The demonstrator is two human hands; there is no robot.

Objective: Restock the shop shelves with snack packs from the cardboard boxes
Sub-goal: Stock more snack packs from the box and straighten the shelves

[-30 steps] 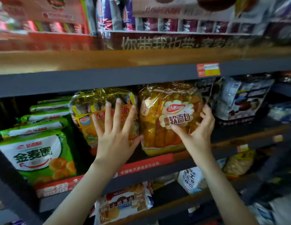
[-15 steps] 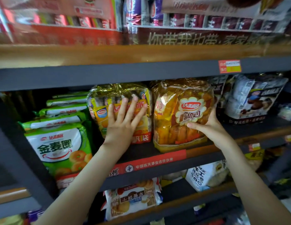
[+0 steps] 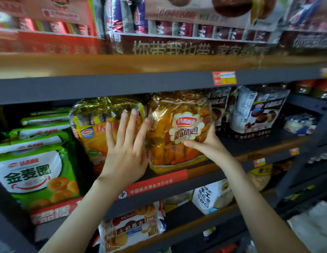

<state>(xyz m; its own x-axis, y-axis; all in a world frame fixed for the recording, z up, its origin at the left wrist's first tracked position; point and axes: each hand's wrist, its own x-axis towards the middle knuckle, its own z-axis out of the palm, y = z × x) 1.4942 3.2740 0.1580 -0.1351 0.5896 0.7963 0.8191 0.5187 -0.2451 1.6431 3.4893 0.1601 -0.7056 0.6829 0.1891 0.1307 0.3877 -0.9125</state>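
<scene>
As left hand [image 3: 126, 157] presses, right hand [image 3: 211, 145] grips pack [image 3: 177, 110].

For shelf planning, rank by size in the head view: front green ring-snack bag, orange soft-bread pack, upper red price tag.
Tied first: front green ring-snack bag and orange soft-bread pack look alike; bag is nearer.
Smallest: upper red price tag.

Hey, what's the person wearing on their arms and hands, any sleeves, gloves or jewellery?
No sleeves, watch or bracelet: the left forearm and right forearm are bare to the frame edge; the left hand and right hand are ungloved, no rings.
</scene>
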